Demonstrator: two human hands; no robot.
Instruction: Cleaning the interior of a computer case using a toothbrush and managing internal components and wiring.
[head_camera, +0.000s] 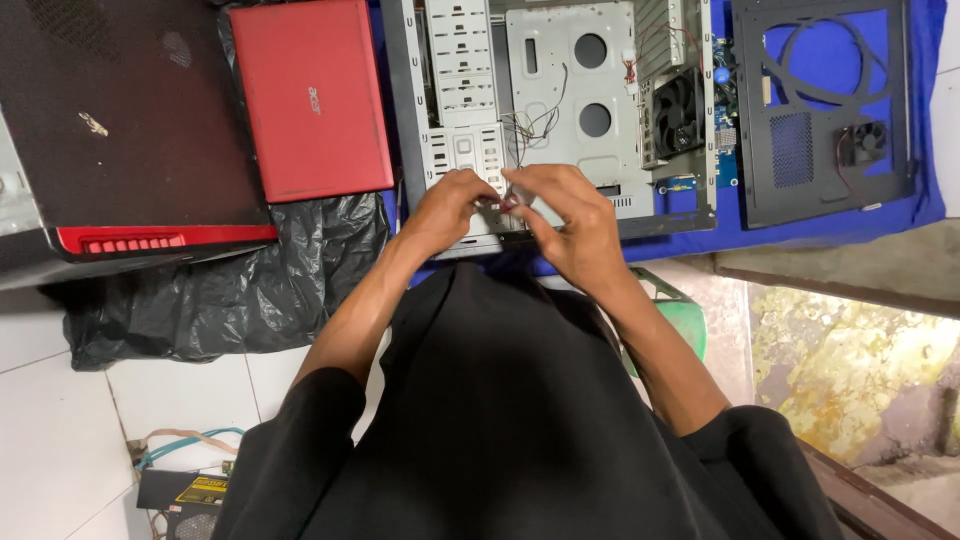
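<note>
**Inspector:** State of the hands?

**Assistant:** Both meet over the front edge of the open computer case (560, 110). The left hand (447, 208) and right hand (570, 225) pinch a small connector (508, 200), reddish, at the end of thin wires (530, 125) running back into the chassis. Fingers are curled close, not spread.

**Inspector:** Step in hand, in your judgement?

**Assistant:** Handling a front-panel lead, it appears; whether joining or separating, I cannot tell.

**Inspector:** What does the next move call for?

**Assistant:** A steady, fine grip and slack in the wires, so nothing strains at the board.

**Inspector:** Surroundings?

**Assistant:** Removed side panel (825, 110) to the right on blue cloth (930, 200); red laptop (310, 100) to the left, black plastic sheet (250, 280) below it.
</note>
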